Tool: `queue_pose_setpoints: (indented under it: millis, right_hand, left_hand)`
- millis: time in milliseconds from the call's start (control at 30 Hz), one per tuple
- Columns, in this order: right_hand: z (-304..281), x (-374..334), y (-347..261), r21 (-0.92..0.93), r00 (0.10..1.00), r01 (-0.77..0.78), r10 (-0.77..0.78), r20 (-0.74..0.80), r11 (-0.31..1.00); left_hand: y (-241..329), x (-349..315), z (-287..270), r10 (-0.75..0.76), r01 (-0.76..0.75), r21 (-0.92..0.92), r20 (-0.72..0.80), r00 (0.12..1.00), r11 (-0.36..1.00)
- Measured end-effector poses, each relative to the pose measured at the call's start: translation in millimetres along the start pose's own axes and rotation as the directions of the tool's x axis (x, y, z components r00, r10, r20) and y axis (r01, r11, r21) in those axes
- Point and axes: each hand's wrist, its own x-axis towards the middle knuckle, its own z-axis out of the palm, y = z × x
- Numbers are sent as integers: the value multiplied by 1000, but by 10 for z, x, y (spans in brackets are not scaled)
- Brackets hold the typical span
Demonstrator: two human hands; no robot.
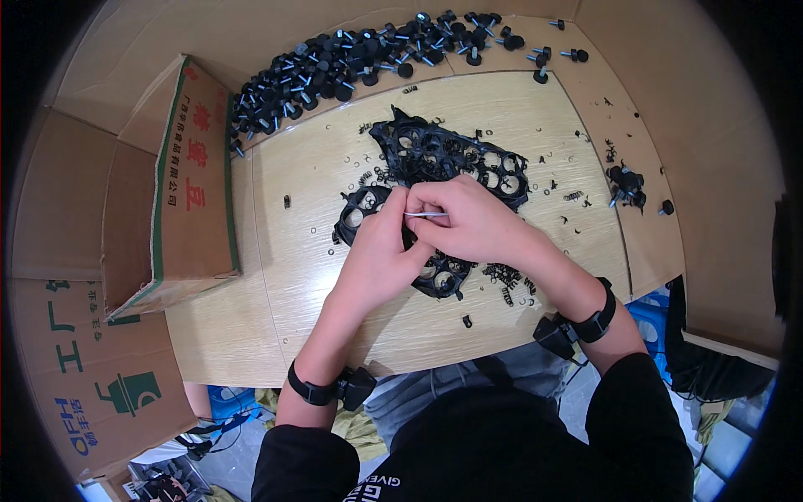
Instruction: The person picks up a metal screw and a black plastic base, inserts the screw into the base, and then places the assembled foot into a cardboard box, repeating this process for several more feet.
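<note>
Both hands meet over the middle of the table. My right hand [468,219] is closed with its fingers pinched around a thin, pale metallic strip [428,214], whose exact kind I cannot make out. Against it, my left hand [385,247] is closed too, thumb and fingertips pressed together; whatever it grips is hidden. Beneath and beyond the hands lies a black rubbery sheet with round holes [447,151]. Similar black holed pieces show beside the left hand [355,216] and below the fingers [443,276].
Many black round-headed screws [335,67] are heaped along the far edge, with a smaller cluster [626,186] at the right. Small black springs [506,276] and little rings lie scattered on the wooden table [217,335]. A cardboard box [196,184] stands at the left; cardboard walls surround the table.
</note>
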Motion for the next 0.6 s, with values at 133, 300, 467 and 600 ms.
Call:
queue_pose_setpoints:
  millis: [133, 300, 467, 600]
  right_hand:
    - [-4, 0, -4, 6, 1000, -1, 1, 2, 1000]
    - [-49, 6, -70, -15, 998, -47, 48, 40, 999]
    - [-56, 9, -85, -39, 995, -76, 78, 64, 996]
    - [-23, 4, -34, -26, 999, -39, 40, 33, 999]
  left_hand:
    - [12, 1, -1, -12, 12, 22, 4, 1000, 1000]
    - [8, 0, 1, 1, -1, 29, -2, 1000, 1000]
    - [22, -4, -3, -12, 13, 34, -5, 1000, 999]
    - [23, -3, 1, -9, 10, 31, -10, 1000, 999]
